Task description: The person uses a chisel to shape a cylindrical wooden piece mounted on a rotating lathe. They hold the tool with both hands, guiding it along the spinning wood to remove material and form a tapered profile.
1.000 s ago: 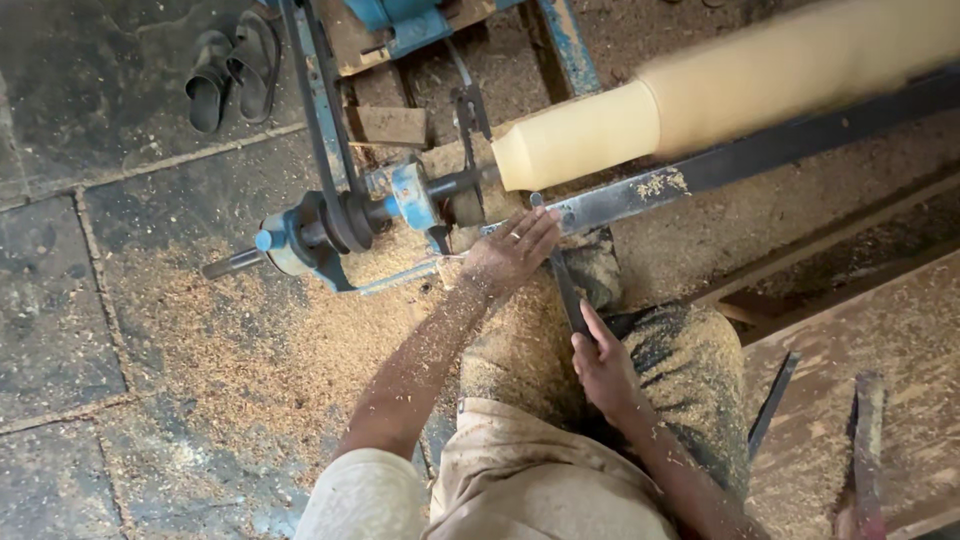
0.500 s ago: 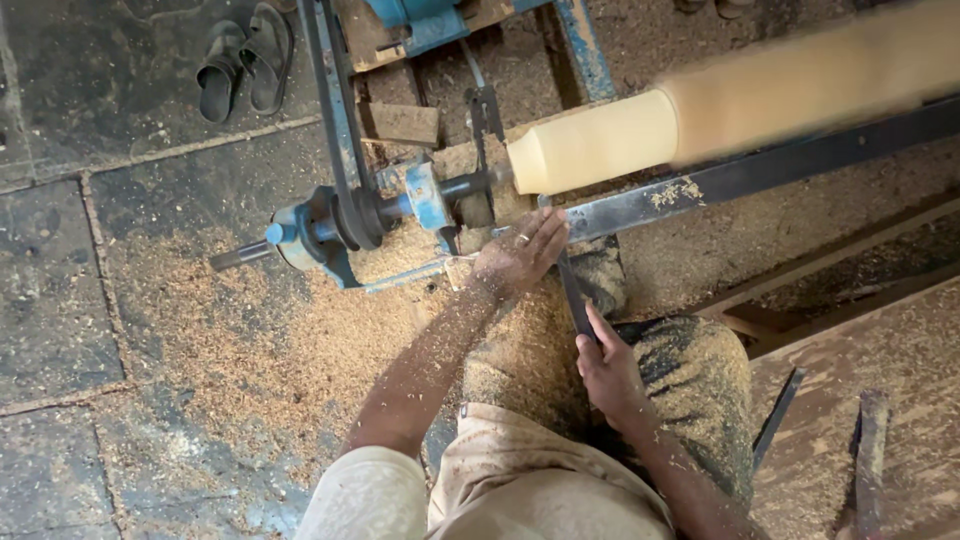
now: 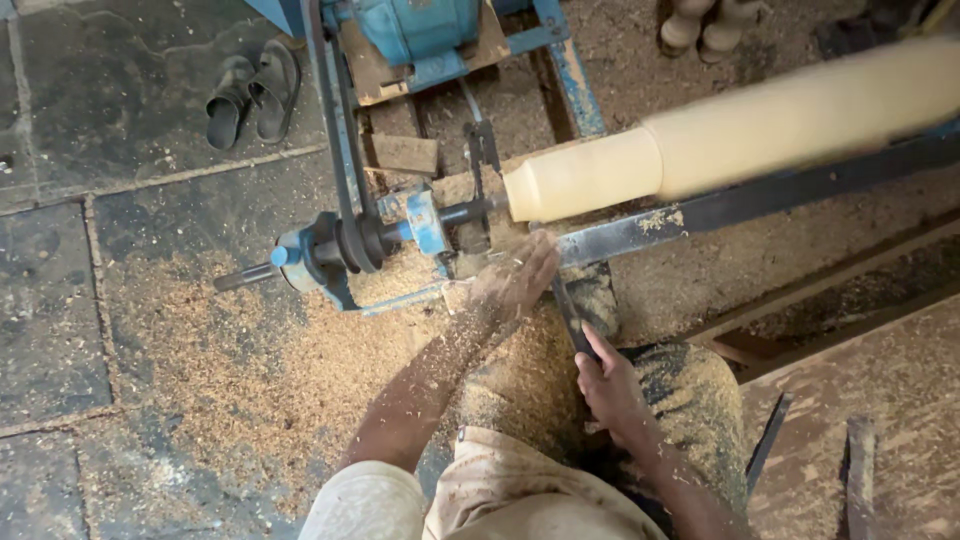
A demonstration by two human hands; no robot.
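A pale wooden cylinder point(image 3: 740, 135) spins blurred on a blue lathe, its left end stepped down to a narrower section point(image 3: 580, 178). My left hand point(image 3: 515, 280) rests dusted with sawdust on the dark metal tool rest point(image 3: 720, 210), pressing the front of a long dark chisel point(image 3: 568, 315) just below the narrow end. My right hand point(image 3: 610, 385) grips the chisel's handle lower down, over my sawdust-covered lap. The chisel's tip is hidden behind my left hand.
The lathe's blue headstock with pulley and belt point(image 3: 345, 245) sits left of the wood, and a blue motor point(image 3: 420, 30) stands above. Sawdust point(image 3: 250, 370) covers the stone floor. A pair of sandals point(image 3: 250, 95) lies at top left. Loose metal tools point(image 3: 860, 470) lie at lower right.
The view has shifted slightly, so lathe and wood sit a little lower in frame. Both hands keep their hold on the chisel at the narrow end of the spinning wood.
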